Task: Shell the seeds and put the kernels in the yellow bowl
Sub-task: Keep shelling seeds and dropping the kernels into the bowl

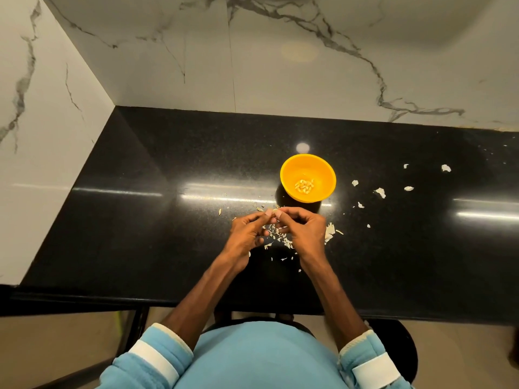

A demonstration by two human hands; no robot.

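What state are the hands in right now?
Left hand: closed, pinching a seed at the fingertips.
Right hand: closed, pinching the same seed.

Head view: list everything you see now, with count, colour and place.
counter: one, glossy black, across the middle.
wall: white, grey-veined, behind and at left.
yellow bowl: one, yellow, on the counter's centre.
kernels: small heap, pale, in the yellow bowl's bottom.
shell bits: many, whitish, scattered near the middle and to the right.
seed: apparently one, pale, held above the shell bits.
left hand, right hand: both pinch the seed, thumbs together.
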